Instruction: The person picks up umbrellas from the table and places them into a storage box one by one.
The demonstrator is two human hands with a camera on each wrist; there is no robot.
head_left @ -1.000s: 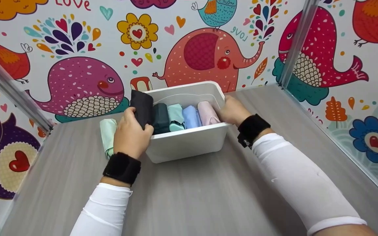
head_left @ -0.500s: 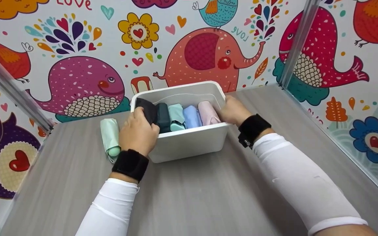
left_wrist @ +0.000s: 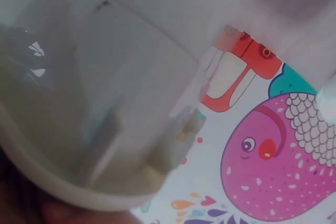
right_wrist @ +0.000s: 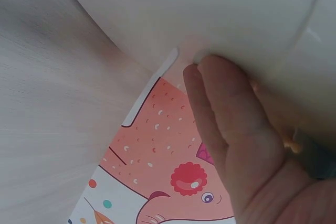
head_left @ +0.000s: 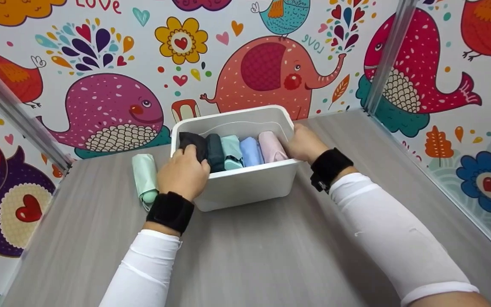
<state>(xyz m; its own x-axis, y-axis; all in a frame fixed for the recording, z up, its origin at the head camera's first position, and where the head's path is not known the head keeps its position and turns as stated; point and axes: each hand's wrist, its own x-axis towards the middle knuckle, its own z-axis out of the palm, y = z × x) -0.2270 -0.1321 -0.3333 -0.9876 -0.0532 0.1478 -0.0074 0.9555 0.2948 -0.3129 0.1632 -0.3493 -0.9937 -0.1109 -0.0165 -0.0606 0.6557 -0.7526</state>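
Observation:
A white plastic bin point(head_left: 245, 187) holds a row of folded umbrellas: a black umbrella point(head_left: 194, 144), a dark green umbrella point(head_left: 215, 152), a mint umbrella point(head_left: 232, 152), a blue umbrella point(head_left: 252, 151) and a pink umbrella point(head_left: 272, 147). My left hand point(head_left: 183, 175) reaches over the near left rim and holds the black umbrella, which lies low at the left end. Its fingertips are partly hidden inside. At the right end, my right hand point(head_left: 307, 144) grips the bin's rim; the right wrist view shows its fingers point(right_wrist: 231, 98) against the outer wall.
Another mint folded umbrella point(head_left: 145, 177) lies on the grey wood-look table point(head_left: 245, 256), left of the bin. Behind stands a wall with cartoon animals point(head_left: 267, 72). Metal corner posts point(head_left: 388, 59) rise on both sides. The left wrist view is mostly the bin's blurred wall point(left_wrist: 131, 40).
My left hand has lowered the black umbrella from above the left rim down into the bin, moving slightly right. My right hand has stayed on the rim.

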